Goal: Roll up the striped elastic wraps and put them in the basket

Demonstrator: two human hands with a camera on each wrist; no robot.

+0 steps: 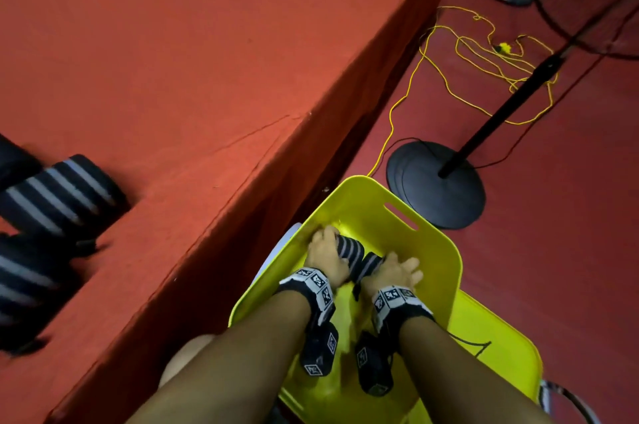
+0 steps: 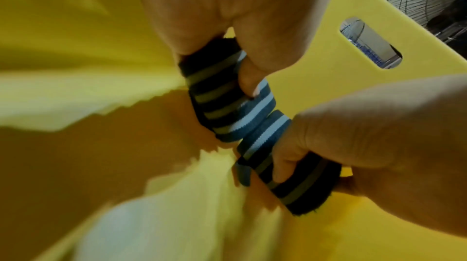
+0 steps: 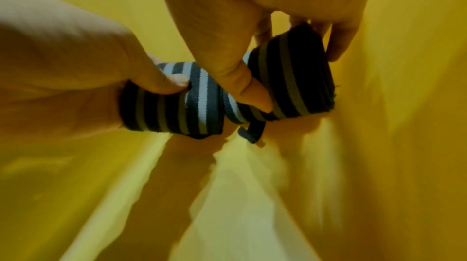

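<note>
1. Both forearms reach down into the yellow basket (image 1: 428, 243), each hand carrying one rolled striped wrap.
2. Left hand (image 1: 325, 255) has its fingers (image 2: 248, 77) clamped on the left roll (image 2: 222, 101); right hand (image 1: 397, 273) is curled round the right roll (image 3: 293, 79).
3. Best done, I'd judge, by setting both rolls on the basket floor before letting go, so neither uncoils; a loose tail (image 3: 252, 132) hangs under the right roll.
4. More striped wraps (image 1: 58, 198) lie on the red desk (image 1: 173, 60).
5. Beyond, a fan stand (image 1: 437, 184) and yellow cord (image 1: 484, 53) sit on the red floor.
</note>
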